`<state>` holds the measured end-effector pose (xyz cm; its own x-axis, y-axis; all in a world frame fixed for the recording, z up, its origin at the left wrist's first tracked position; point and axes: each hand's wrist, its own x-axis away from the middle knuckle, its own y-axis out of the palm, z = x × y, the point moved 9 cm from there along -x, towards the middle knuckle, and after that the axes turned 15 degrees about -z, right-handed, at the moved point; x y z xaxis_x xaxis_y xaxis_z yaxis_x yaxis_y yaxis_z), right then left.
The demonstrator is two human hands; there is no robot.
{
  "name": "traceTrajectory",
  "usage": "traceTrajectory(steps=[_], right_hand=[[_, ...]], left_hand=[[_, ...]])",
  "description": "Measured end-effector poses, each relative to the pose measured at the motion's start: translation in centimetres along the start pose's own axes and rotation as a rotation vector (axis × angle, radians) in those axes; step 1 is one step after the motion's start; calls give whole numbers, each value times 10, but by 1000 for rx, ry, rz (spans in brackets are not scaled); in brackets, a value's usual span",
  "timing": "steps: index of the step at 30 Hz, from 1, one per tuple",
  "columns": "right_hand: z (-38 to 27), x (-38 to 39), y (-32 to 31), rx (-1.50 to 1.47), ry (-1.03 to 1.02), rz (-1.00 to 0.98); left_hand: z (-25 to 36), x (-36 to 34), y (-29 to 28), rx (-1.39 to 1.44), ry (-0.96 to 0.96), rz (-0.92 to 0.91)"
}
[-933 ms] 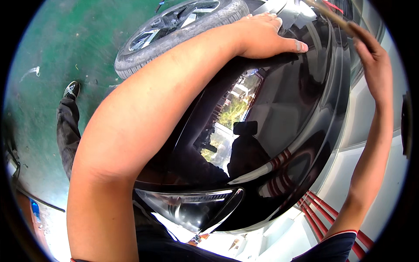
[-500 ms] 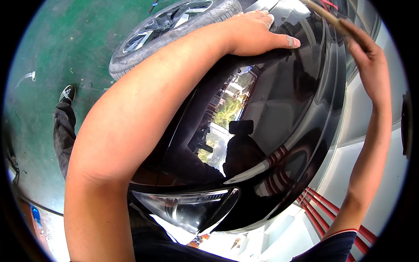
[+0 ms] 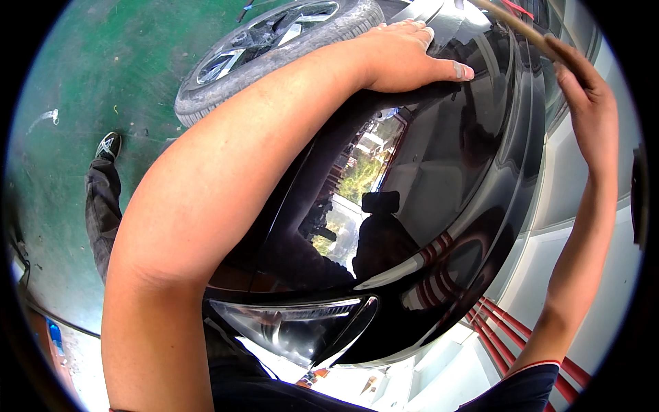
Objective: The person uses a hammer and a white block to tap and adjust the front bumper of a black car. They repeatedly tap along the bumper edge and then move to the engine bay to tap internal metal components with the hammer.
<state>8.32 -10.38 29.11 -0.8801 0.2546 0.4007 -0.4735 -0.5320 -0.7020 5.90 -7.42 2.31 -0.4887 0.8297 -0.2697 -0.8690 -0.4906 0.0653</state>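
My left hand [image 3: 412, 58] rests spread on a glossy black car body panel [image 3: 446, 158], thumb out, near its upper edge; bright reflections cross the panel. My right hand [image 3: 583, 93] grips a long tan stick-like tool [image 3: 522, 27] at the upper right, beside the panel's curved edge; the tool's far end is cut off by the frame's top. A car lamp [image 3: 288, 323] sits in the panel's lower part, between my forearms.
A wheel with a tyre [image 3: 206, 103] lies at the upper left on the green floor [image 3: 75, 75]. A leg in dark trousers with a shoe [image 3: 103, 178] stands at left. Red pipes [image 3: 494, 323] run along a pale wall [image 3: 570, 275] at lower right. A dark cable crosses the lower left.
The whole view has shifted slightly. My right hand and its tool dipped a little to the left, then shifted slightly back down and right. My left hand stays on the panel.
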Motion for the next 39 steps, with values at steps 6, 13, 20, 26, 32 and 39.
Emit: traceTrajectory(steps=[6,13,20,26,32,39], right_hand=[[0,-3,3,47,14,-11],[-2,-8,6,26,24,-41],[-3,-6,4,3,-19,30],[-4,-6,1,39,-43,61],[2,-8,15,-101,40,-140],[-8,-6,-7,60,-60,32]], left_hand=[[-1,-2,1,-14,-6,-15],[-2,-1,1,4,-10,-24],[-2,-1,0,-24,-16,-16],[-1,0,-1,-34,-22,-28],[0,1,-1,-51,-29,-34],[0,-1,-1,-43,-14,-19]])
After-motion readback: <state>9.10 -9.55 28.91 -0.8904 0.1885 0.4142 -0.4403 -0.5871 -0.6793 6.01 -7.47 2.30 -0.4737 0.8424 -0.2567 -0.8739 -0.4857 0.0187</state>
